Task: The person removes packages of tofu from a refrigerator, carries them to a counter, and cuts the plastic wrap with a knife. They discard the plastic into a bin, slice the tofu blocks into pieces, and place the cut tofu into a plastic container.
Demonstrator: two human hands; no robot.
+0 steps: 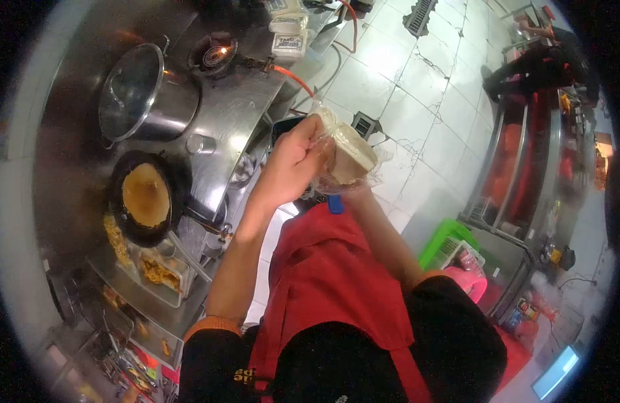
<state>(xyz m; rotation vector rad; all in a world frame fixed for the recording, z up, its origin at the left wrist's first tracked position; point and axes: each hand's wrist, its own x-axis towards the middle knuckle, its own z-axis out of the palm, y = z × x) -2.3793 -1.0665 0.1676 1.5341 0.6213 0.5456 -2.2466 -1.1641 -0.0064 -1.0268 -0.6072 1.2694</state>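
Both my hands are raised in front of the red apron around a pale block in clear plastic wrap [352, 151]. My left hand [293, 161] grips the wrap at the block's left side, its fingers bent. Behind and below the package is my right hand [353, 193], mostly hidden by it, so its fingers do not show. To the left, a black pan [178, 178] holds a round, browned yellow layer [147, 195]. Several similar white packages [288, 45] lie at the top of the counter.
A large lidded pot [175, 104], a metal cup [200, 144] and a lit burner [214, 55] stand on the steel counter. Fried food lies on a tray [179, 302]. At right are a green basket [434, 245] and a person in dark clothes [538, 70].
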